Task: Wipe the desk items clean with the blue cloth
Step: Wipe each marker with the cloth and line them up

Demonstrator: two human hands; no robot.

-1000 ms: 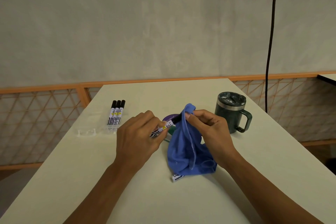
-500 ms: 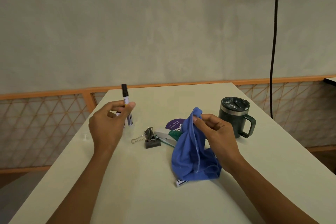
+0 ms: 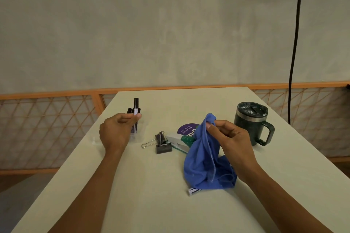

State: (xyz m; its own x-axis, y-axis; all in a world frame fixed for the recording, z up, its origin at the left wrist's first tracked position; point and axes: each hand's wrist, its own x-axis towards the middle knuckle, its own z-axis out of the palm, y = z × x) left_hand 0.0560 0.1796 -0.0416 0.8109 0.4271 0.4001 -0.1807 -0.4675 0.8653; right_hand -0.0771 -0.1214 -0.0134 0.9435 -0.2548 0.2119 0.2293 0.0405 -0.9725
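Note:
My right hand [image 3: 228,138] pinches the blue cloth [image 3: 206,161] by its top; the cloth hangs down onto the white desk [image 3: 132,185]. My left hand [image 3: 116,130] holds a black-capped marker [image 3: 136,107] upright at the left, above other markers [image 3: 134,128] lying on the desk. Between my hands lie a black binder clip [image 3: 162,143] and a white stapler [image 3: 178,143], partly under the cloth. Another marker's end [image 3: 193,191] pokes out below the cloth. A dark green lidded mug [image 3: 251,123] stands to the right.
A round purple sticker [image 3: 186,129] lies behind the stapler. An orange lattice railing [image 3: 47,130] runs along the desk's far and left sides. A black cable [image 3: 294,43] hangs down the wall at the right.
My left hand has carried the marker away from the cloth to the left, over the other markers, uncovering the binder clip and stapler. My right hand still holds the cloth.

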